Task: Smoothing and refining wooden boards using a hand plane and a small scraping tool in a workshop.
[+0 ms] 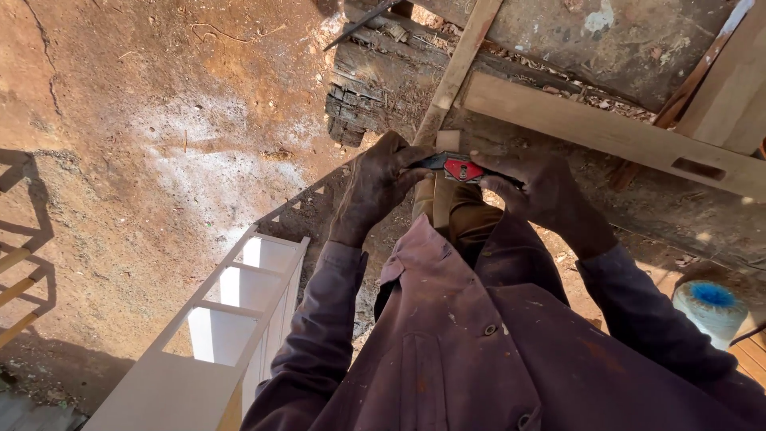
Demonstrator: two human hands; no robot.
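Together, left hand [373, 185] and right hand [536, 187] pinched a red-and-black tool [456, 167] stretched between them, just above a narrow wooden strip [444, 179]

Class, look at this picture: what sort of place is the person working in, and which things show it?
Probably an outdoor carpentry yard. The ground is bare reddish earth, sawn timber planks lie about, and a white slatted wooden frame stands nearby. Both hands, left hand and right hand, hold a red and black tool.
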